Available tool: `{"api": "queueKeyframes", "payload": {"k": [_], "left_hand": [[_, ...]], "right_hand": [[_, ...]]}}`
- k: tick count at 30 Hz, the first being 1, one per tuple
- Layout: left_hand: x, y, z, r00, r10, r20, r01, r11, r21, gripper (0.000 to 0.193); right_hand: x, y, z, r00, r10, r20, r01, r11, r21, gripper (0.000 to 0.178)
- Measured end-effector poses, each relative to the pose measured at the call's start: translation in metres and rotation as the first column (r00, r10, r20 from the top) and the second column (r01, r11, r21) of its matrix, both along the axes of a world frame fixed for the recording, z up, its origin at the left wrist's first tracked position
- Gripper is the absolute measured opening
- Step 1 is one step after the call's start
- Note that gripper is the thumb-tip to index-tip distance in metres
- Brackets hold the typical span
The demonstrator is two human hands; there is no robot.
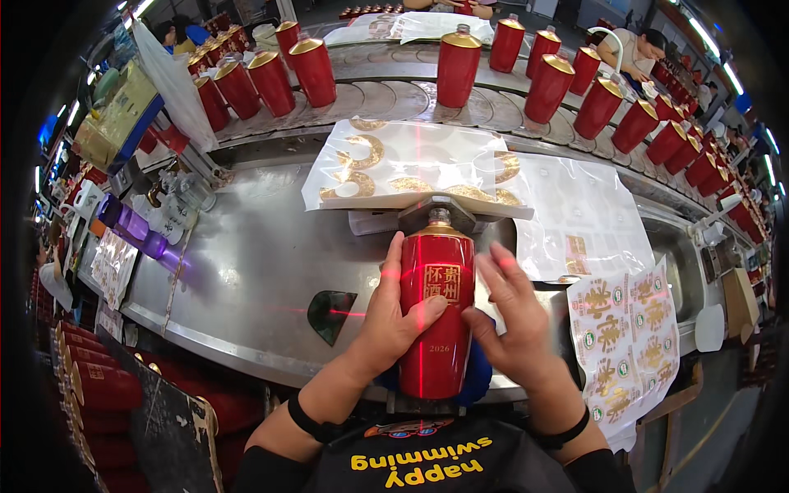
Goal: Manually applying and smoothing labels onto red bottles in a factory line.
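A red bottle (436, 366) with a gold shoulder and a clear neck lies in front of me, its neck pointing away against a dark metal holder (411, 216). Gold characters in a square mark its face, with small gold digits lower down. Along its left side rests my left hand (388, 308), the thumb pressed on the face just below the square. My right hand (516, 316) is at the bottle's right side, fingers apart and slightly blurred, holding nothing; whether its thumb touches the bottle I cannot tell. Thin red light lines cross the bottle and both hands.
Beyond the bottle stands a sheet of gold decals (370, 164). White backing sheets (612, 218) and a printed sheet (629, 345) lie right. A dark green scraper-like piece (332, 317) and purple bottle (136, 230) are left. Red bottles line a curved conveyor (394, 97); a co-worker (637, 57) sits beyond.
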State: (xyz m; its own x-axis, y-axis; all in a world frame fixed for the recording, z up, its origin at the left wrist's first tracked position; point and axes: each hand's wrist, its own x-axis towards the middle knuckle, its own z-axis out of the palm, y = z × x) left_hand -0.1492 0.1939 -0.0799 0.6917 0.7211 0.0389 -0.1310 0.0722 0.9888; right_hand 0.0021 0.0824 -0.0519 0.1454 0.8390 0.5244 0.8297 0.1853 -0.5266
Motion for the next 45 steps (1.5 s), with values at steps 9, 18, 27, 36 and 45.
{"api": "queueKeyframes", "payload": {"k": [9,18,27,36,45], "left_hand": [[-0.023,0.023,0.000,0.999,0.018,-0.045,-0.015,0.998,0.057,0.092],[-0.063,0.052,0.003,0.982,0.033,0.188,-0.088,0.952,0.293,0.090],[-0.107,0.048,0.029,0.947,0.130,-0.292,0.253,0.255,0.933,0.078],[-0.153,0.040,-0.002,0.941,0.254,-0.225,0.040,0.576,0.816,0.106],[-0.157,0.045,0.021,0.888,0.339,-0.312,0.132,0.462,0.877,0.100]], "right_hand": [[0.014,0.082,0.049,0.988,0.154,-0.022,-0.156,0.984,-0.087,0.018],[-0.034,0.041,0.063,0.785,0.577,-0.227,-0.615,0.771,-0.166,0.022],[-0.033,0.080,0.057,0.918,0.015,-0.395,-0.099,0.976,-0.194,0.017],[-0.076,0.107,0.046,0.900,0.314,0.302,-0.334,0.943,0.015,0.025],[-0.073,0.156,0.057,0.900,0.101,0.425,-0.162,0.981,0.110,0.020]]}}
